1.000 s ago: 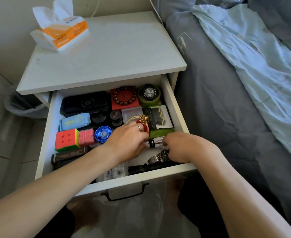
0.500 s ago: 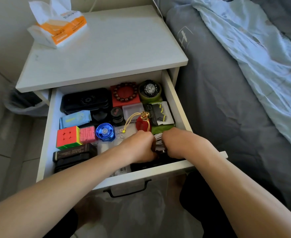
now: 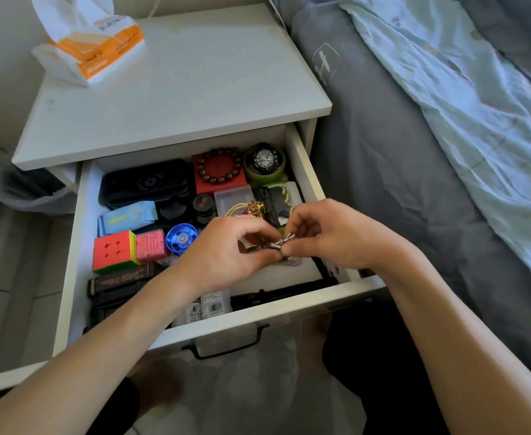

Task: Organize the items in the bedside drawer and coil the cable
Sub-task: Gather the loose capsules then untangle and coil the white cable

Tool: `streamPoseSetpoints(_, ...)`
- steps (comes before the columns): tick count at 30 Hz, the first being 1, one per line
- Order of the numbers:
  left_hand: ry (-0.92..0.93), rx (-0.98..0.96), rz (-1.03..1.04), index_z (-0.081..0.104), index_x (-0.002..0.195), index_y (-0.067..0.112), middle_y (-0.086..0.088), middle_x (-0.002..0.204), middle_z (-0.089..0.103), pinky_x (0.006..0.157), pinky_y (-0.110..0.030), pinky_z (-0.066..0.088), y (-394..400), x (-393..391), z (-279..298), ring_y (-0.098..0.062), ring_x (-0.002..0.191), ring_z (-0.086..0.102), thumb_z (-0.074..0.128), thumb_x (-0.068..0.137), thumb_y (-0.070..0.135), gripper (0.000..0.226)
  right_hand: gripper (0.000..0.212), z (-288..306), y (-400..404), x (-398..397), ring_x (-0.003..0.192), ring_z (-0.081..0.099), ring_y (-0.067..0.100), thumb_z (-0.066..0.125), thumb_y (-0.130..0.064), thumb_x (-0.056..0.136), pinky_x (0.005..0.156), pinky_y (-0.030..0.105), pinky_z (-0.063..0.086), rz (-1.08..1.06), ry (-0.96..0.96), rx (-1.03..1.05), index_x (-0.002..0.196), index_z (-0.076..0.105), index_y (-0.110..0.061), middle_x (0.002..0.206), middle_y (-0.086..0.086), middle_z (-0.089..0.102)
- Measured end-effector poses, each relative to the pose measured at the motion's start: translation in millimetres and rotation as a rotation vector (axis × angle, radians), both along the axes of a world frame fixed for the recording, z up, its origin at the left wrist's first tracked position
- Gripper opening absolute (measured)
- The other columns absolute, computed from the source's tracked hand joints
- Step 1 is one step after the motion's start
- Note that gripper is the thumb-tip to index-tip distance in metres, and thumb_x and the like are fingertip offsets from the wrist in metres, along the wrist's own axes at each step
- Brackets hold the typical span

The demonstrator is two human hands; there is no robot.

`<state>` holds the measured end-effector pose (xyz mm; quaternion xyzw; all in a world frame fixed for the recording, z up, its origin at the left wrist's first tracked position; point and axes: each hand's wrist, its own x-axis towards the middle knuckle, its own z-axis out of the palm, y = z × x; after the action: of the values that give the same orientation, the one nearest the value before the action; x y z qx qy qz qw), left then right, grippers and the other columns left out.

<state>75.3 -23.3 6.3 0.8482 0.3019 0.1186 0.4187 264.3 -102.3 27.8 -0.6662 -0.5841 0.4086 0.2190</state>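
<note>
While the drawer (image 3: 79, 246) of the white nightstand (image 3: 195, 89) stands pulled out, its left side holds a colourful puzzle cube (image 3: 113, 251) with a pink maze cube (image 3: 151, 246) touching its right face, a light blue packet (image 3: 127, 216) just behind them and a black case (image 3: 145, 183) at the back. A blue round spinner (image 3: 181, 238) sits beside the pink cube. Further right at the back lie a bead bracelet (image 3: 217, 166) on a red box and a black watch (image 3: 265, 160). Over the drawer's right front part, the left hand (image 3: 226, 255) and the right hand (image 3: 333, 233) meet, each grip pinched narrow on a small silvery metal piece (image 3: 284, 241) held between their fingertips. Whether this is part of the cable cannot be told. Right of the nightstand lies a bed with a grey cover (image 3: 399, 183).
</note>
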Motion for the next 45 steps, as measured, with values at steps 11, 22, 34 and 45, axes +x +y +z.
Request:
streamPoseSetpoints(11, -0.472, -0.831, 0.404, 0.061, 0.110, 0.011, -0.011, 0.094, 0.069, 0.071, -0.041, 0.061, 8.4, -5.4, 10.2, -0.026, 0.083, 0.071, 0.062, 0.086, -0.012, 0.033, 0.029, -2.6, 7.6, -18.3, 0.089, 0.070, 0.009, 0.060, -0.050, 0.092, 0.086, 0.035, 0.058, -0.075, 0.125, -0.101, 0.104, 0.069, -0.025, 0.095, -0.003, 0.074)
streamPoseSetpoints(22, 0.096, -0.484, 0.318, 0.073, 0.091, 0.013, -0.004, 0.080, 0.076, 0.061, -0.025, 0.057, 8.3, -24.2, 0.4, -0.017, 0.075, 0.073, 0.076, 0.084, 0.008, 0.009, 0.006, -8.8, 7.6, -10.5, 0.066, 0.071, 0.014, 0.060, -0.015, 0.097, 0.066, 0.027, 0.060, -0.094, -0.060, -0.282, 0.096, 0.065, -0.014, 0.079, 0.008, 0.071)
streamPoseSetpoints(34, 0.692, 0.228, -0.014, 0.075, 0.088, 0.027, 0.008, 0.095, 0.066, 0.075, -0.035, 0.055, 6.2, 8.4, -25.7, -0.018, 0.093, 0.063, 0.079, 0.077, 0.048, 0.025, 0.021, -34.9, 27.4, -30.8, 0.080, 0.057, 0.020, 0.056, -0.009, 0.094, 0.072, 0.028, 0.050, 0.224, -0.660, -0.410, 0.113, 0.065, -0.007, 0.093, 0.006, 0.061)
streamPoseSetpoints(45, 0.818, 0.482, -0.104, 0.075, 0.100, 0.022, -0.004, 0.093, 0.067, 0.070, -0.037, 0.054, -1.4, 9.0, -28.5, -0.029, 0.092, 0.066, 0.069, 0.087, 0.018, 0.015, 0.020, -38.8, 38.5, -33.2, 0.069, 0.048, 0.018, 0.054, -0.003, 0.094, 0.079, 0.032, 0.047, 0.356, -0.808, -0.479, 0.076, 0.046, -0.007, 0.075, 0.003, 0.042)
